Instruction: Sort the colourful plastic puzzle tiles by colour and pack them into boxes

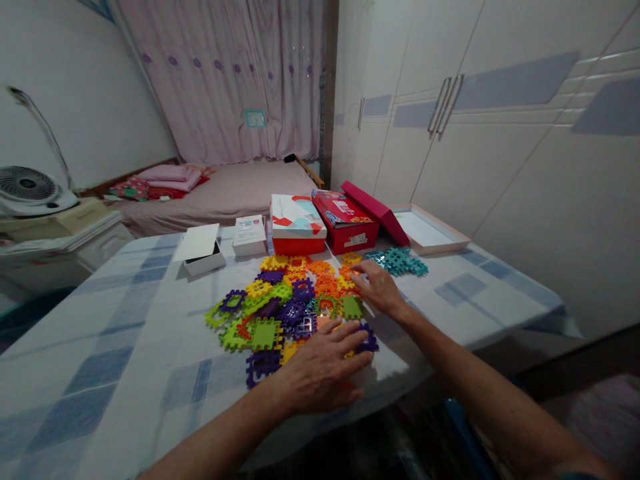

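Two bare forearms, the left (227, 430) and the right (465, 368), reach in from the near edge over a tabletop (143, 373) spread with blue-and-white checked cloth. Palm down, the left hand (325, 363) lies over the near right part of a loose heap of notched plastic pieces (295, 310), its fingers spread and its grip released. The right hand (379, 287) has its fingertips at the heap's right edge, by some orange pieces (327, 285); whether its grip has closed on one, I cannot tell (the fingers hide the spot). The heap, mostly purple, lime green, yellow and orange, sits mid-tabletop, with a flat green square (265, 333) on its near left side. Just beyond the right hand lies a cluster of teal pieces (400, 261).

Behind the heap, from left to right, stand a white box with its lid askew (206, 263), a smaller white box (250, 238), a red-and-white box (299, 243), a red box (355, 238) with a dark pink lid (379, 212) leaning at its right, and a shallow tray (445, 247).
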`<move>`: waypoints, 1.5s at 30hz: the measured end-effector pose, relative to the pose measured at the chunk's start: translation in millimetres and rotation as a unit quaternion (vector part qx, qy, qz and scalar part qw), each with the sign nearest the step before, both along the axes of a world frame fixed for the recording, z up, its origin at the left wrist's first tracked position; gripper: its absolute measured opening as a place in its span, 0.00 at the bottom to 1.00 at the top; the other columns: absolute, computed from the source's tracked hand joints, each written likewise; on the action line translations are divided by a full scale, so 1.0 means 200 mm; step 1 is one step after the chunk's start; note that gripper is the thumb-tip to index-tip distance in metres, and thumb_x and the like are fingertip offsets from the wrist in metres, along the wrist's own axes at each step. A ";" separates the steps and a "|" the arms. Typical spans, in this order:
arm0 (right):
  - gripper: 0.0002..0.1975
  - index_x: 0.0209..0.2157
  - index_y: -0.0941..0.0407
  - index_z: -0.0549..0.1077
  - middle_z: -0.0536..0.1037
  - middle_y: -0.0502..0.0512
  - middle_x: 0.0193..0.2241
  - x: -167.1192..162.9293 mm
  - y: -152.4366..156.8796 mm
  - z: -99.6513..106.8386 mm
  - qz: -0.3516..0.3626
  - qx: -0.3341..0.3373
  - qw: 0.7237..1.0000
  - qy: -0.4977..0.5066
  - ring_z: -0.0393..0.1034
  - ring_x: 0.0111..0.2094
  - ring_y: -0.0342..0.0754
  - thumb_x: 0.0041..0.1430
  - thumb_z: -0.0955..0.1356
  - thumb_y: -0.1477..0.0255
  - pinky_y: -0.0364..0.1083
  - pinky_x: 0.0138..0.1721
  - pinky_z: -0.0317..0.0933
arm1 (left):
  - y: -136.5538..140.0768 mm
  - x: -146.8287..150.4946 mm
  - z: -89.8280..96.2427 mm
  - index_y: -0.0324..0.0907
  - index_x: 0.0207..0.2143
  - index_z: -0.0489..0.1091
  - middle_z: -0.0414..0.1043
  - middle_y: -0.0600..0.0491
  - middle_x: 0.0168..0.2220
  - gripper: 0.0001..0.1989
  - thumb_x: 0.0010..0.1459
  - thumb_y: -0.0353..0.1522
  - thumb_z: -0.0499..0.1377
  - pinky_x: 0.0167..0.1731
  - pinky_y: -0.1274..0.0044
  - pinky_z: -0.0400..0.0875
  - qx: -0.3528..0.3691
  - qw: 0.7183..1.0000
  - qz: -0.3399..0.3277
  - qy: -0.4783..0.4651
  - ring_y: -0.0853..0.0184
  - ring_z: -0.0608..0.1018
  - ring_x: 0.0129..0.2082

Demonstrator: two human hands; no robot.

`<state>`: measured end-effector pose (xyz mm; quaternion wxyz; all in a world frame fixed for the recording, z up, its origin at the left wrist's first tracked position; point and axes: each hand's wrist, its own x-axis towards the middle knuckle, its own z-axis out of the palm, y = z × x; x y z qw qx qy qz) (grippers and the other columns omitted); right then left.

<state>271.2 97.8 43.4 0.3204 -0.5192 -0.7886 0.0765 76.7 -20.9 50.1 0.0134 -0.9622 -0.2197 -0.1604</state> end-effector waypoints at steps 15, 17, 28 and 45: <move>0.12 0.42 0.58 0.73 0.75 0.63 0.43 -0.10 0.33 0.00 -0.077 -0.070 0.977 -0.187 0.67 0.45 0.53 0.56 0.65 0.72 0.47 0.46 0.58 | 0.23 -0.15 0.01 0.44 0.41 0.71 0.75 0.48 0.45 0.10 0.60 0.33 0.53 0.57 0.62 0.61 0.070 0.986 0.105 -0.112 0.61 0.71 0.53; 0.13 0.44 0.57 0.73 0.74 0.61 0.45 -0.09 0.32 0.01 -0.067 -0.066 0.979 -0.180 0.67 0.45 0.52 0.56 0.65 0.72 0.46 0.46 0.58 | 0.28 -0.22 0.05 0.44 0.41 0.72 0.75 0.48 0.45 0.10 0.60 0.32 0.53 0.55 0.63 0.63 0.085 0.976 0.142 -0.140 0.61 0.71 0.53; 0.22 0.49 0.59 0.73 0.75 0.60 0.41 -0.02 0.25 -0.03 -0.019 -0.074 0.988 -0.133 0.69 0.43 0.52 0.52 0.67 0.69 0.47 0.46 0.60 | 0.50 -0.59 -0.10 0.42 0.35 0.73 0.76 0.46 0.40 0.16 0.60 0.38 0.48 0.48 0.67 0.68 0.014 0.870 0.406 -0.278 0.61 0.75 0.43; 0.12 0.39 0.58 0.71 0.75 0.52 0.32 -0.02 0.26 0.00 0.051 -0.117 0.982 0.136 0.69 0.31 0.44 0.51 0.65 0.72 0.43 0.33 0.63 | 0.50 -0.57 -0.10 0.43 0.33 0.71 0.76 0.47 0.38 0.15 0.61 0.38 0.47 0.47 0.68 0.68 0.003 0.884 0.396 -0.250 0.61 0.75 0.42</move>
